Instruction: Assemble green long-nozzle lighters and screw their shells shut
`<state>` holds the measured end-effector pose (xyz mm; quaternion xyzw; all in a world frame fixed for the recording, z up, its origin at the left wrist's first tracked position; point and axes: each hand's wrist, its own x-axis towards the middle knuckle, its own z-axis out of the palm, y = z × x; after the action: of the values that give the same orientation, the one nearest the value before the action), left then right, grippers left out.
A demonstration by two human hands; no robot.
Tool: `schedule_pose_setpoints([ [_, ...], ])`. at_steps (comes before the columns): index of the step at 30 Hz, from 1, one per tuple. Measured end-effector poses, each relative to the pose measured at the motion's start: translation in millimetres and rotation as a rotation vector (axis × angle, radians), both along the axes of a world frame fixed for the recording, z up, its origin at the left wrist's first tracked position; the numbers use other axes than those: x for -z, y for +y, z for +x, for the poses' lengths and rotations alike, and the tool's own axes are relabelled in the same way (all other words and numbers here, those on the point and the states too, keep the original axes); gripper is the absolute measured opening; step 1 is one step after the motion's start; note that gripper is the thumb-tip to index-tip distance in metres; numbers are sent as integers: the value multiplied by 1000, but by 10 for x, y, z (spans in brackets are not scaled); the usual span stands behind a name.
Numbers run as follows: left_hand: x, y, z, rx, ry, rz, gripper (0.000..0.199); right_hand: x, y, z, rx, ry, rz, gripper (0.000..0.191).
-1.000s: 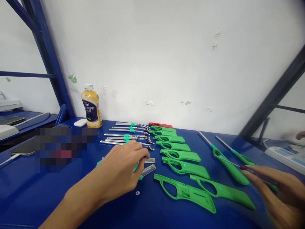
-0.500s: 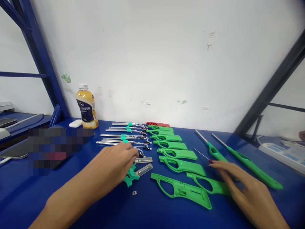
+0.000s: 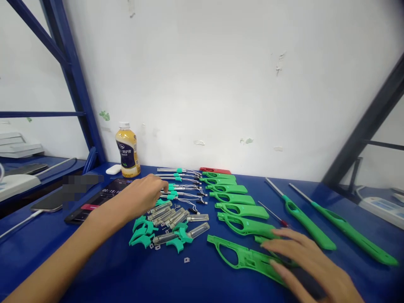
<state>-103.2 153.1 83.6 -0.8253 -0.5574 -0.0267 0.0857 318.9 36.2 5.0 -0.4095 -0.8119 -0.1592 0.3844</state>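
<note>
My left hand [image 3: 147,191] is over the left ends of the metal rods with teal clips and wires [image 3: 176,179]; its fingers are bent together and what they hold, if anything, is hidden. Below it lie clear lighter tanks [image 3: 166,214] and teal triggers [image 3: 143,235]. Spread fingers of my right hand [image 3: 303,256] rest over a green handle shell, near an open half shell [image 3: 243,256] whose right end they partly cover. A thin screwdriver with a red handle [image 3: 283,222] lies beyond that hand, untouched.
Several green shells [image 3: 232,198] and a red one [image 3: 215,170] form a column. Two long green lighters [image 3: 306,223] lie at the right. A yellow drink bottle [image 3: 127,153], a white case [image 3: 113,169] and a phone [image 3: 107,195] are at the left. Small pale pieces [image 3: 187,260] lie in front.
My left hand has moved up and left, uncovering tanks and triggers. My right hand has left the screwdriver and moved over the green shells. The camera view has shifted.
</note>
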Motion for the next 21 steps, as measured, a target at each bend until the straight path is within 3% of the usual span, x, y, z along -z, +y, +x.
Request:
schedule_pose_setpoints([
  [3, -5, 110, -75, -20, 46, -43, 35, -41, -3, -154, -92, -99, 20, 24],
  [15, 310, 207, -142, 35, 69, 52, 37, -17, 30, -149, -49, -156, -56, 23],
  [21, 209, 48, -105, 57, 129, 143, 37, 4, -12, -137, -18, -150, -122, 21],
])
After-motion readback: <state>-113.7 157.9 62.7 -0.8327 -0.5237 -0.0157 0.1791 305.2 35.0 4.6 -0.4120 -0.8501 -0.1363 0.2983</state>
